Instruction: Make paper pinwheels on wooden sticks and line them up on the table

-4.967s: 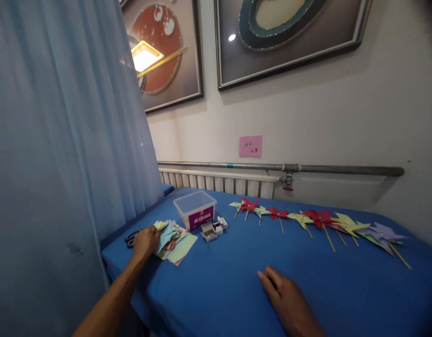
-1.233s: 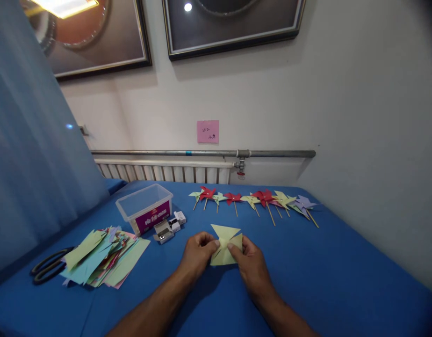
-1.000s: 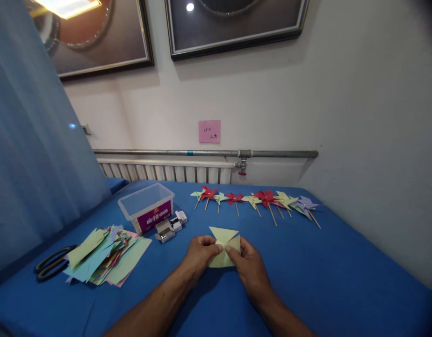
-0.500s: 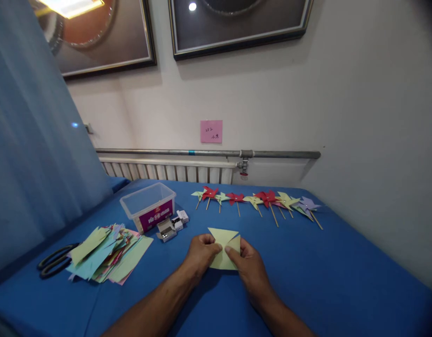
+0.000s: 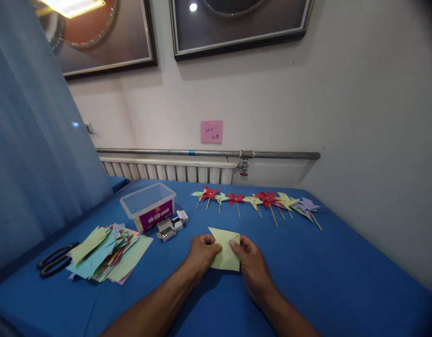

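A pale green-yellow paper square (image 5: pixel 225 252), cut into flaps, lies on the blue table (image 5: pixel 342 281) in front of me. My left hand (image 5: pixel 201 255) pinches its left side with closed fingers. My right hand (image 5: pixel 251 264) pinches a flap at the paper's right corner. Both hands rest low on the cloth, close together, with the paper between them.
A stack of coloured cut paper (image 5: pixel 105 252) lies at the left, with black scissors (image 5: pixel 54 265) beside it. A clear plastic box (image 5: pixel 147 211) and small pin boxes (image 5: pixel 171 227) stand behind. A row of finished pinwheels (image 5: pixel 258 201) lines the far edge. A blue curtain (image 5: pixel 33 140) hangs at the left.
Five seconds ago my left hand was on the paper stack and my right hand lay flat. Now both hold one sheet, and the right flap has been folded toward the middle.
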